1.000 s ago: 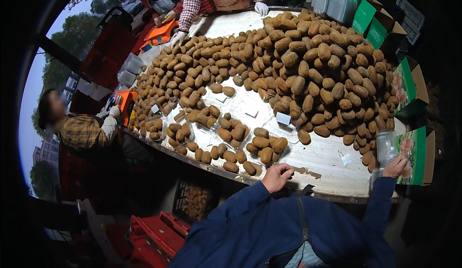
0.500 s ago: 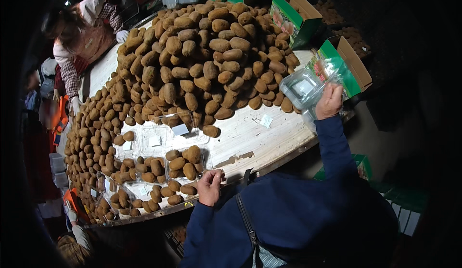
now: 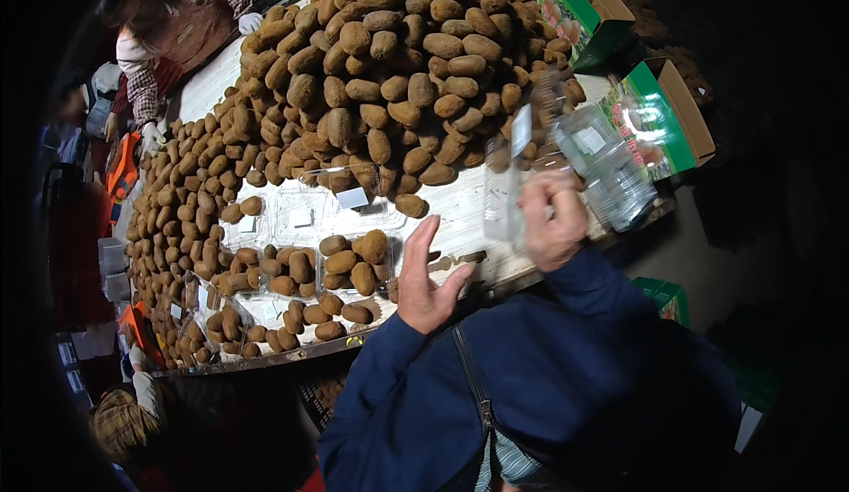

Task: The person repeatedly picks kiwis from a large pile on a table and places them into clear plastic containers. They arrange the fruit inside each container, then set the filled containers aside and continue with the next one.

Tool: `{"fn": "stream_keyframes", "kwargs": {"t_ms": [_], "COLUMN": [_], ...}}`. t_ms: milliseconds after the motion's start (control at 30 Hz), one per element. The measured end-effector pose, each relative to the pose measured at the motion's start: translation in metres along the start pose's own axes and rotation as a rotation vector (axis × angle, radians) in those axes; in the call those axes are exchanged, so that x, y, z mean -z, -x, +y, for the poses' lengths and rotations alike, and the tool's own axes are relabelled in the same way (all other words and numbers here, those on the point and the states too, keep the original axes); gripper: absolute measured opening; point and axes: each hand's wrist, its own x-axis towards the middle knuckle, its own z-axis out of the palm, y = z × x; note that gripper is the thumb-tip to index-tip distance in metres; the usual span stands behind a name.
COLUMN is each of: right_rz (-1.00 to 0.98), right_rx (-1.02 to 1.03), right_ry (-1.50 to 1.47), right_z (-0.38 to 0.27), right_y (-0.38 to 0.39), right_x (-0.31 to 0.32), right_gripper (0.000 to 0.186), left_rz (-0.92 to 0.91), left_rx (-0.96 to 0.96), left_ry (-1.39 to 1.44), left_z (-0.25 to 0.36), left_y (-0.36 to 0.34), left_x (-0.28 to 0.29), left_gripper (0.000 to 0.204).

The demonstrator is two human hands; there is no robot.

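Blurred by motion, my right hand [image 3: 557,222] grips a clear plastic clamshell box [image 3: 502,196] with a pale label inside, held above the table's right part. My left hand [image 3: 426,284] is open with thumb and fingers apart, holding nothing. Just left of it sits a clear box filled with kiwifruit [image 3: 363,277]. Beyond that, empty clear boxes [image 3: 305,198] lie spread open on the tabletop, pale cards inside. A big heap of kiwifruit [image 3: 389,90] covers the table's far middle and left. More clear boxes [image 3: 623,183] stand stacked right of my right hand.
Two green cartons [image 3: 668,121] with open brown flaps stand at the far right. Across the table on the left, a person in white gloves [image 3: 152,137] reaches toward the fruit. Another person's sleeve [image 3: 146,395] shows at the lower left. The table's front edge [image 3: 265,352] curves before me.
My right hand has moved left from the box stack, carrying a clear clamshell box. My left hand has risen forward and spread its fingers. The whole view has shifted slightly.
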Motion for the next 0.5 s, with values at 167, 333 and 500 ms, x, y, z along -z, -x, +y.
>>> {"fn": "stream_keyframes", "kwargs": {"t_ms": [167,333,500], "right_rz": [-0.307,-0.623,-0.539], "right_rx": [-0.104,-0.182,-0.022], "right_ry": [-0.234,-0.413,-0.268], "right_z": [-0.025,-0.025,-0.003], "right_y": [0.045,0.068,0.055], "right_x": [-0.072,-0.091,-0.077], "right_gripper": [0.011,0.02,0.018], "left_rz": [-0.027,0.116,0.314], "left_rx": [0.072,0.291,0.441], "left_ry": [0.24,0.441,0.596], "left_z": [-0.017,-0.072,-0.104], "left_y": [0.003,0.036,0.055], "left_x": [-0.015,-0.02,-0.011], "left_gripper": [0.071,0.042,0.026]}}
